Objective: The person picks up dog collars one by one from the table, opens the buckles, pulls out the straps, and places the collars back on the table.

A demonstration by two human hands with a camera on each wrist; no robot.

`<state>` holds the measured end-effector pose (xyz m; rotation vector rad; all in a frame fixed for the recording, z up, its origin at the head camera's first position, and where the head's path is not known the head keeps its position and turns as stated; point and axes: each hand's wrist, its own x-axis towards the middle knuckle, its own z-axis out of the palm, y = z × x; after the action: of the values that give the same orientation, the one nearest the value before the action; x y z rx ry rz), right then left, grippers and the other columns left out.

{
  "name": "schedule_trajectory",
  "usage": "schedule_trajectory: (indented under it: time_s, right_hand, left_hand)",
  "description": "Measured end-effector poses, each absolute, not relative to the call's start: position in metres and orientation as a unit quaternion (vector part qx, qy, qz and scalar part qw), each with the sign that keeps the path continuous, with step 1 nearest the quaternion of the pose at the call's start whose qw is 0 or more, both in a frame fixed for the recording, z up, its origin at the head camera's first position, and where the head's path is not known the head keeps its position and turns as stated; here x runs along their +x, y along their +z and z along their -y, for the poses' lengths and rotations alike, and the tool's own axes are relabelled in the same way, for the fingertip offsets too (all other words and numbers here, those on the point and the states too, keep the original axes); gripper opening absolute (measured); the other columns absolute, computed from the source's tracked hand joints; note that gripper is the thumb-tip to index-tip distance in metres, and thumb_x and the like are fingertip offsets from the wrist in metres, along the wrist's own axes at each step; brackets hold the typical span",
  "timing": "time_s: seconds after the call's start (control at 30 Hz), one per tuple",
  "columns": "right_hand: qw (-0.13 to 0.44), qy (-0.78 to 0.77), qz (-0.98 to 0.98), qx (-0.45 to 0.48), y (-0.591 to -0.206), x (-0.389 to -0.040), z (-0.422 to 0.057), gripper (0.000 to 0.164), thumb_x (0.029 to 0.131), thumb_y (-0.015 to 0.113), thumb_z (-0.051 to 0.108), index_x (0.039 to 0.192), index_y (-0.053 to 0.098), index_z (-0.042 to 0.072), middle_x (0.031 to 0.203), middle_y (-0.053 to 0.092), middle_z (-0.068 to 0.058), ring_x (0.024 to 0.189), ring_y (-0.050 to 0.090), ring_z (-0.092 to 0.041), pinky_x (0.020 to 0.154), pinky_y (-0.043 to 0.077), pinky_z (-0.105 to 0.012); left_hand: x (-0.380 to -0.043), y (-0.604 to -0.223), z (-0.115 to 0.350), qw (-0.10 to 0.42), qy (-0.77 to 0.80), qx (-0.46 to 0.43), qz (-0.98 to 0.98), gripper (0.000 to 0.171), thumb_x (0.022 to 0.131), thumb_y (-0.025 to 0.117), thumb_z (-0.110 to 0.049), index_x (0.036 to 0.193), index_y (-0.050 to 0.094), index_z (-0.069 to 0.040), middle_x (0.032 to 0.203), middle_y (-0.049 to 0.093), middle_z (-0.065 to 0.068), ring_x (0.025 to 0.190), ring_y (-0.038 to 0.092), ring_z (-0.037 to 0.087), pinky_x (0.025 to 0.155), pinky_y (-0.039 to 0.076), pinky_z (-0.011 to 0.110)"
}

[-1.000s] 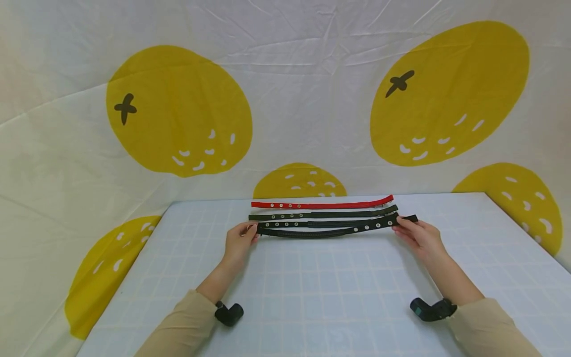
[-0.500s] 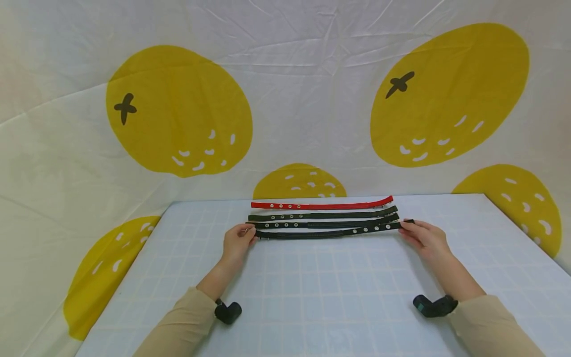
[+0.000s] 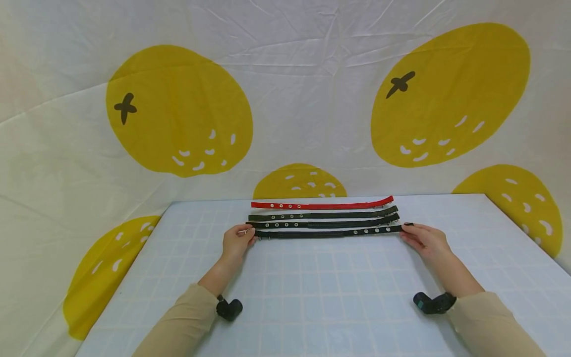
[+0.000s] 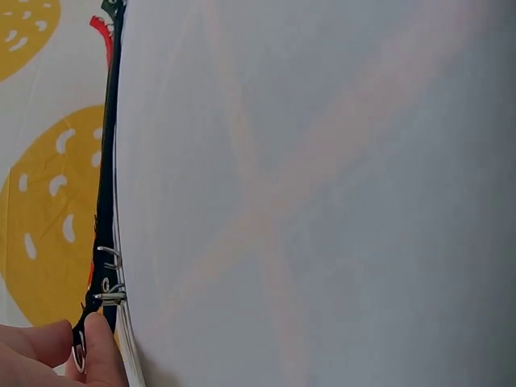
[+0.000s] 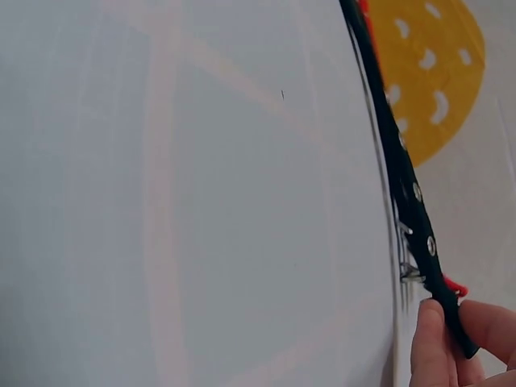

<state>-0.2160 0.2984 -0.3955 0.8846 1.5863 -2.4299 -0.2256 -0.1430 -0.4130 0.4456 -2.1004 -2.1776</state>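
My left hand (image 3: 236,242) pinches the left end of the nearest black collar (image 3: 308,234) between thumb and fingers. At the collar's other end, my right hand (image 3: 427,242) pinches the tip just past a row of metal eyelets. Stretched nearly straight between both hands, the collar runs close over the table. In the left wrist view, metal rings (image 4: 111,297) show beside the left fingertips. The right wrist view has the collar's tip (image 5: 461,334) poking out beyond the fingers. Behind lie another black collar (image 3: 330,224), a dark green collar (image 3: 339,214) and a red collar (image 3: 330,206), roughly parallel.
A pale blue gridded cloth covers the table (image 3: 321,292), whose far edge runs just behind the red collar. A white curtain (image 3: 308,114) with yellow fruit prints hangs at the back and sides. Black wrist cameras (image 3: 229,310) sit on both wrists.
The right hand has moved slightly right and toward me, lowering its collar end. The collar has gone from sagging to nearly straight and uncovers the black one behind it. The left hand has barely shifted.
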Motion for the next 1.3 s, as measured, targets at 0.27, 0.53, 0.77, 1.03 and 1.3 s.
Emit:
schedule_trajectory:
  time_s: [0.27, 0.53, 0.77, 1.03, 1.3]
  right_hand:
    - [0.06, -0.788, -0.537, 0.295, -0.3986, -0.2187, -0.2986, 0.025, 0.081, 0.069, -0.002, 0.098, 0.054, 0.008, 0.065, 0.064, 0.0, 0.067, 0.066, -0.013, 0.075, 0.054, -0.028]
    - [0.059, -0.767, -0.559, 0.31, -0.4029, -0.2217, -0.2966, 0.053, 0.084, 0.066, 0.0, 0.132, 0.044, 0.004, 0.065, 0.062, 0.002, 0.066, 0.066, -0.012, 0.075, 0.054, -0.027]
    - [0.059, -0.762, -0.561, 0.318, -0.4035, -0.2233, -0.2945, 0.069, 0.086, 0.064, 0.002, 0.145, 0.028, 0.003, 0.063, 0.06, 0.002, 0.065, 0.065, -0.012, 0.075, 0.054, -0.027]
    - [0.062, -0.756, -0.567, 0.32, -0.404, -0.2235, -0.2944, 0.067, 0.087, 0.062, 0.003, 0.145, 0.028, 0.003, 0.063, 0.06, 0.003, 0.064, 0.065, -0.012, 0.073, 0.054, -0.026]
    - [0.065, -0.75, -0.573, 0.323, -0.4034, -0.2237, -0.295, 0.069, 0.086, 0.065, 0.004, 0.145, 0.029, 0.003, 0.062, 0.06, 0.003, 0.064, 0.065, -0.012, 0.073, 0.054, -0.026]
  left_hand:
    - [-0.2293, -0.4152, 0.1443, 0.037, -0.702, 0.174, 0.69, 0.027, 0.087, 0.063, -0.001, 0.111, 0.058, 0.01, 0.084, 0.056, 0.012, 0.062, 0.058, 0.01, 0.059, 0.05, 0.016]
    - [-0.2294, -0.4161, 0.1452, 0.041, -0.699, 0.178, 0.691, 0.025, 0.087, 0.062, 0.001, 0.109, 0.058, 0.011, 0.079, 0.057, 0.012, 0.059, 0.057, 0.009, 0.056, 0.05, 0.016]
    - [-0.2277, -0.4129, 0.1456, 0.034, -0.699, 0.177, 0.692, 0.028, 0.088, 0.061, 0.002, 0.113, 0.055, 0.013, 0.077, 0.057, 0.007, 0.057, 0.055, 0.006, 0.055, 0.049, 0.015]
    - [-0.2289, -0.4165, 0.1469, 0.026, -0.7, 0.18, 0.69, 0.028, 0.089, 0.06, 0.0, 0.113, 0.055, 0.013, 0.076, 0.058, 0.009, 0.056, 0.056, 0.007, 0.054, 0.049, 0.016]
    - [-0.2277, -0.4171, 0.1484, 0.017, -0.698, 0.194, 0.689, 0.028, 0.089, 0.061, -0.003, 0.113, 0.056, 0.009, 0.073, 0.059, 0.006, 0.055, 0.056, 0.006, 0.054, 0.049, 0.016]
